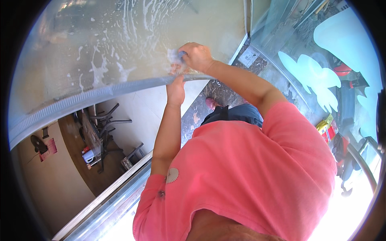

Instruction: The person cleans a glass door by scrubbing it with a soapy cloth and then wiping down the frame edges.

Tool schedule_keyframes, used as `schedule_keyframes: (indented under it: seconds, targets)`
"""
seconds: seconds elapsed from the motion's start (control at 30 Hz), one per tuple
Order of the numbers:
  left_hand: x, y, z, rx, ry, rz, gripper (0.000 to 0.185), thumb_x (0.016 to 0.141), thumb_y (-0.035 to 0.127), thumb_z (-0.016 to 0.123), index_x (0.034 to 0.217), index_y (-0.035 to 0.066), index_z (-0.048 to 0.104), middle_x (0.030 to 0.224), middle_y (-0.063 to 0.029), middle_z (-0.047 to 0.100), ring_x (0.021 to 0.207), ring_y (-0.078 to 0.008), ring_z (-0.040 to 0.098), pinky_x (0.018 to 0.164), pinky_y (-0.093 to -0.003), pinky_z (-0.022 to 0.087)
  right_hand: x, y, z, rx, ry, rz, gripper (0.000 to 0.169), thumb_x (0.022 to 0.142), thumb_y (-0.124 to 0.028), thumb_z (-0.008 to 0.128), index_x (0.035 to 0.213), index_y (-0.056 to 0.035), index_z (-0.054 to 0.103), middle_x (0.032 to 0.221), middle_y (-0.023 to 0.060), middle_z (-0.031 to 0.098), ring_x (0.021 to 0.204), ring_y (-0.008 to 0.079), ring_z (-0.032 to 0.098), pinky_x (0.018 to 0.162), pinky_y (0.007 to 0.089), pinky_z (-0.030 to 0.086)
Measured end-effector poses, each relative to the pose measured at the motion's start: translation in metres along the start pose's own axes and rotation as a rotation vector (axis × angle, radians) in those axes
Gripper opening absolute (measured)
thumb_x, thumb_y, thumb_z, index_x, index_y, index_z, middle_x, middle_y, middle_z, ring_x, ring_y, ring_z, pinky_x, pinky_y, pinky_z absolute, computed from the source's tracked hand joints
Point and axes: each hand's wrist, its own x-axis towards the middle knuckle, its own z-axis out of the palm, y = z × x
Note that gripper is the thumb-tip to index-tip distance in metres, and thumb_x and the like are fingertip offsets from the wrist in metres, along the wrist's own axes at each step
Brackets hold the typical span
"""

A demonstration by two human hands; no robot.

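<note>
My right hand [197, 57] presses a small bluish scrubbing pad [181, 54] against a soapy glass door panel [144, 48]. Most of the pad is hidden under my fingers, so its exact kind is unclear. White foam [98, 67] streaks the panel to the left, and a reddish-brown patch [178, 68] shows just below the pad. Lower down, my left hand [176, 90] grips the panel's metal edge strip [120, 87], thumb on the near face and the other fingers out of sight. The strip is grey and ribbed along its left stretch.
Below the panel edge, dark chairs [108, 122] and a light-blue jug [88, 156] show in the room beyond. Glass with pale-blue decals [313, 75] stands at right. A floor plate [248, 56] lies by the door's corner, and a yellow-and-red packet [327, 128] is farther right.
</note>
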Motion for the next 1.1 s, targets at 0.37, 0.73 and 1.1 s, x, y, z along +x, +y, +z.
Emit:
schedule_keyframes:
  seconds: [0.37,0.73,1.1]
  targets:
    - [-0.003,-0.001,-0.012,0.074,0.034,-0.048,0.051,0.085,0.006,0.048,0.135,0.006,0.037,0.132,-0.0048,0.043,0.116,-0.0158,0.044,0.093,-0.0319,0.037,-0.02,0.011,0.025,0.102,0.062,0.123,0.018,0.076,-0.01,0.056,0.091,-0.0103,0.065,0.093,0.0085,0.065,0.087,0.0285,0.062,0.074,0.0376,0.05]
    - [-0.003,0.003,-0.01,0.113,-0.024,-0.097,0.049,0.085,0.006,0.049,0.133,0.006,0.04,0.129,-0.0034,0.044,0.113,-0.0132,0.044,0.091,-0.029,0.038,-0.033,0.051,0.036,-0.021,-0.099,0.21,0.019,0.077,-0.016,0.056,0.092,-0.0114,0.066,0.097,0.0089,0.065,0.09,0.0273,0.062,0.076,0.0373,0.05]
    - [-0.003,-0.004,-0.01,0.108,-0.042,-0.067,0.045,0.087,0.008,0.047,0.131,0.004,0.041,0.126,-0.003,0.046,0.109,-0.0129,0.045,0.086,-0.0261,0.04,-0.023,0.038,0.026,0.066,0.001,0.042,0.018,0.074,-0.011,0.06,0.09,-0.0128,0.065,0.095,0.0065,0.065,0.089,0.0271,0.061,0.076,0.038,0.05]
